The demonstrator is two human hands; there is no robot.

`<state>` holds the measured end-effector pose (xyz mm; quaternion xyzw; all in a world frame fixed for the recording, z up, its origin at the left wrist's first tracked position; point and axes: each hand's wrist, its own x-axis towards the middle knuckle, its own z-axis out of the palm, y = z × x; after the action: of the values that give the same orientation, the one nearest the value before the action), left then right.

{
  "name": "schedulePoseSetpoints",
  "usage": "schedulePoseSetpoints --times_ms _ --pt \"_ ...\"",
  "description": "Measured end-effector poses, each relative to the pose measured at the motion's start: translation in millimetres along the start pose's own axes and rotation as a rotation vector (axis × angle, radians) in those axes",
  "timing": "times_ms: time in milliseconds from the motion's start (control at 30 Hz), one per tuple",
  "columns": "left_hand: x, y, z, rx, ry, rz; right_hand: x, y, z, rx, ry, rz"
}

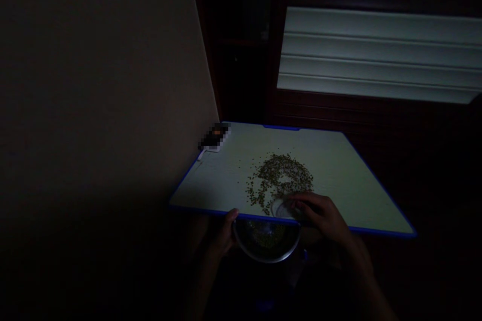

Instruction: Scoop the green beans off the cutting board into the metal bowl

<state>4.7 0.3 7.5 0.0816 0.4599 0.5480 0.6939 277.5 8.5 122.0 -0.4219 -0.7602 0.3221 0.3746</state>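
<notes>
Small dark greenish beans or seeds (286, 165) lie spread in a ring-like patch on a pale tabletop (335, 170) with blue edging. My right hand (322, 213) rests over the near edge of this patch, its fingers drawn together. By its fingertips is a pale, roundish, see-through shape (280, 208); I cannot tell whether the fingers hold it. Under the table's near edge is a metal bowl (276, 258) with more of the beans in it. My left hand (228, 230) grips the bowl's left side, thumb up at the table edge.
A phone-like device (214, 138), its screen blurred out, lies at the table's far left corner with a white cable (201, 155). A wall (113, 85) rises along the left. Dark wooden furniture with a pale slatted panel (376, 55) stands behind. The room is very dim.
</notes>
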Motion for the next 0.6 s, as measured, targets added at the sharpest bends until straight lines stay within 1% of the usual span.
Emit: schedulePoseSetpoints --times_ms 67,233,333,400,500,600 --pt "1.1 -0.5 -1.2 -0.006 0.012 0.017 -0.1 0.4 0.1 -0.005 0.002 0.010" --pt "3.1 -1.6 -4.3 0.015 -0.018 0.000 0.4 0.1 0.2 -0.016 -0.003 0.028" --pt "3.4 -1.8 -5.1 0.016 0.024 0.038 0.2 0.6 0.6 -0.017 -0.007 0.024" --pt "3.1 -1.7 -5.0 0.013 0.035 0.038 0.0 0.1 0.9 -0.019 -0.014 0.024" --pt "1.9 -1.2 -4.1 -0.002 -0.015 0.008 0.7 -4.1 1.5 -0.024 -0.047 0.015" --pt "-0.1 -0.4 -3.0 -0.004 -0.051 -0.008 2.8 -10.5 3.0 -0.035 -0.108 -0.005"
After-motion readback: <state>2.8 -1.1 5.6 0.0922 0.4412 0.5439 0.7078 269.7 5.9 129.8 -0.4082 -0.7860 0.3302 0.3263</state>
